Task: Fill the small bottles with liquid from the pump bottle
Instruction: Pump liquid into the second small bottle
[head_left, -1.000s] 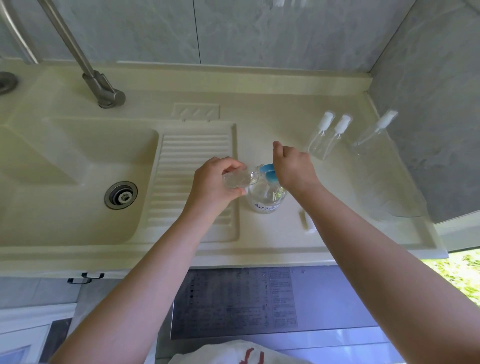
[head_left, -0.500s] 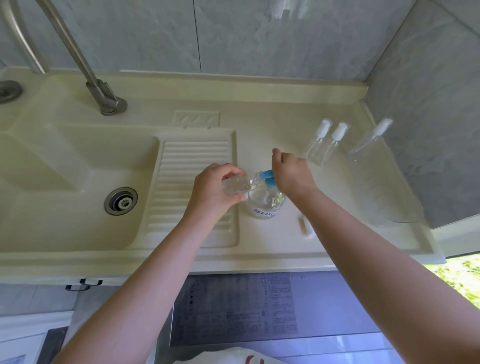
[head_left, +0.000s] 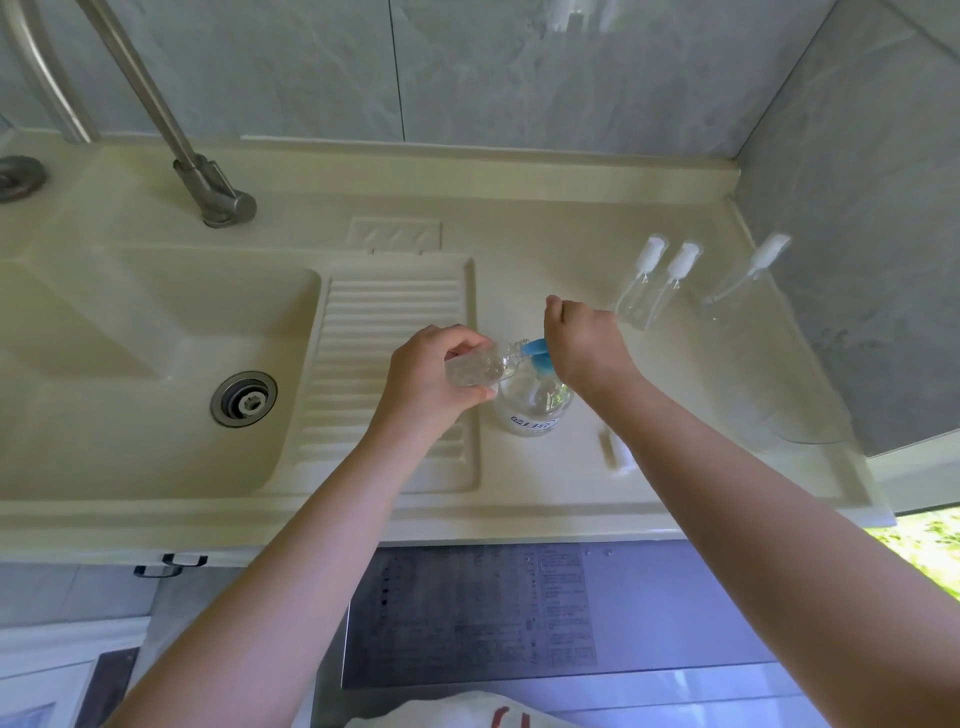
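At the far left, a steel drain (head_left: 243, 399) is sitting in the basin of the cream sink (head_left: 156, 322), with a metal faucet (head_left: 208, 192) rising behind it and a ribbed drainboard (head_left: 384, 332) lying beside the basin. Over the drainboard's right edge, the left hand (head_left: 431, 374) is gripping a small clear bottle (head_left: 478, 368), its fingers (head_left: 457, 343) curled tight around the body. The bottle is lying nearly horizontal, its long axis running left to right and its open mouth pointing right, touching the blue pump head (head_left: 537, 356). The pump bottle (head_left: 532, 408) is standing upright on the bench (head_left: 571, 493), just right of the drainboard. The right hand (head_left: 584, 345) is sitting on top of the pump head, fingers curled down over it. Further right, near the wall, two small spray bottles (head_left: 652, 283) with white caps are standing just beside each other, and a third one (head_left: 748, 280) is standing apart from them, close to the corner. A small white piece (head_left: 615, 449) is lying on the bench near the right forearm.
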